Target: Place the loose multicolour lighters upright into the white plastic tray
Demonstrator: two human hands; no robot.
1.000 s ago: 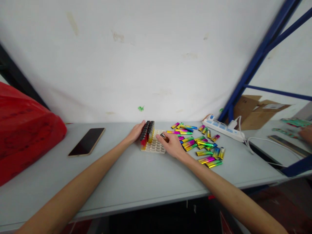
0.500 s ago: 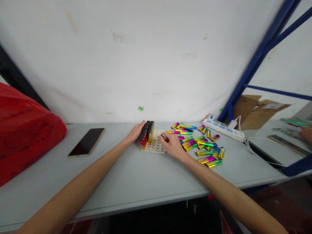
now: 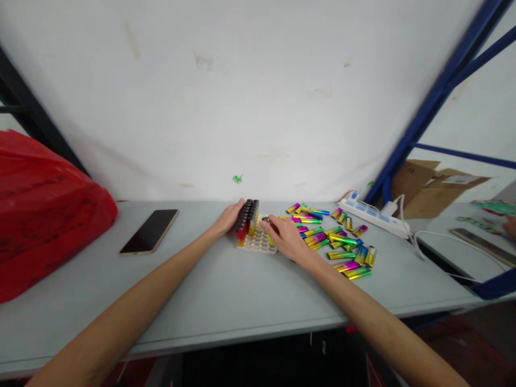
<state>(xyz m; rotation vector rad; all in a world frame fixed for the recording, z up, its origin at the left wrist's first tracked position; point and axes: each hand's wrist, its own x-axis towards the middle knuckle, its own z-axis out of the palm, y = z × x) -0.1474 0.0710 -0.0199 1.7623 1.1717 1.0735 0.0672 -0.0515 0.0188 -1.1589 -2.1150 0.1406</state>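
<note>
A cream tray (image 3: 258, 246) full of round-cornered holes sits on the table. Lighters with black tops (image 3: 247, 212) stand upright in rows along its left side. My left hand (image 3: 229, 219) is closed against the tray's left edge and the standing lighters, its fingertips partly hidden behind them. Over the right part of the tray, my right hand (image 3: 285, 236) pinches a lighter (image 3: 271, 241) upright; its yellow body shows below the fingers and its dark top above. To the right of that hand lies a loose pile of shiny multicoloured lighters (image 3: 338, 236).
A phone (image 3: 150, 231) lies left on the grey table (image 3: 226, 301), beside a red plastic bag (image 3: 52, 215). At the back right are a white power strip (image 3: 373, 215) with cables, a blue metal frame (image 3: 431, 102) and a cardboard box (image 3: 423, 185). Another person's hand (image 3: 510, 227) shows far right.
My right hand has lowered the lighter at the right part of the tray, and its yellow body now shows there. My left hand stays by the tray. The view has shifted slightly.
</note>
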